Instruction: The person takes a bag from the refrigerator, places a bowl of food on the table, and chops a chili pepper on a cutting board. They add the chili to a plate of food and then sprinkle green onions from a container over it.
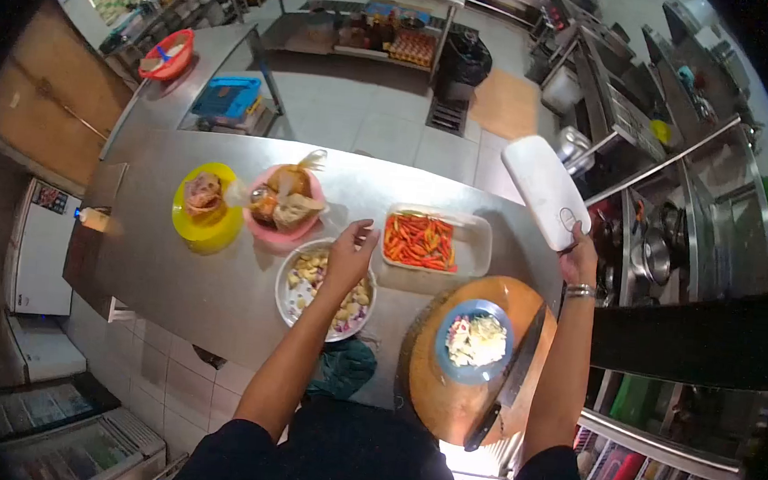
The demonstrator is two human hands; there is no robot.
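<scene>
— So, entry one: the left hand?
— Left hand (351, 255), hovering over the metal bowl (284, 300) of chopped pale and purple pieces. The fingers are drawn loosely together, tips toward the tub. I cannot tell whether they pinch anything.

— Entry two?
— Right hand (578, 255), closed around one end of a white lid (546, 191). The lid is raised and tilted off to the right, beyond the counter edge, probably so that it keeps clear of the food.

— Which container does the lid fit?
— By its shape, likely the tub (474, 247) of red and orange chillies (418, 241). The tub stands open just beside the metal bowl, within reach of both hands.

— Cutting gear?
— Round wooden chopping board (444, 398) at the near right, carrying a blue plate (449, 331) of pale chopped bits. A knife (519, 359) lies along the board's right edge, beside the plate and apart from both hands.

— Remainder?
— Yellow plate (214, 227) and pink bowl (285, 237), side by side at the far left of the steel counter (173, 278). Both hold wrapped or bagged items, contents unclear. A dark green cloth (342, 368) sits bunched at the near edge below the metal bowl, close at hand.
</scene>
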